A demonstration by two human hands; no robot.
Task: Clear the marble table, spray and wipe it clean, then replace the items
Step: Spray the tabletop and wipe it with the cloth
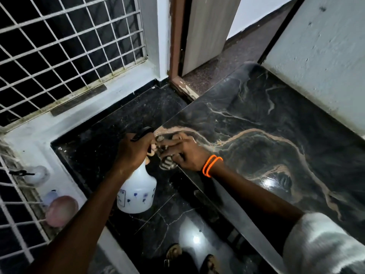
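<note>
Mid-frame, the outstretched left hand (136, 149) grips a white spray bottle (137, 192); the right hand (185, 153) clutches a striped cloth (166, 163) at the marble worktop (256, 123) edge.

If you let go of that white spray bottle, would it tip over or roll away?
The spray bottle has a wide round bottom and thin neck, so standing it would probably stay up. It looks like light plastic, so a bump could tip it. The left hand holds its top, off the table edge.

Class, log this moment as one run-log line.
phase: spraying | left hand: grips spray bottle at neck | right hand: holds striped cloth at marble table edge
</note>
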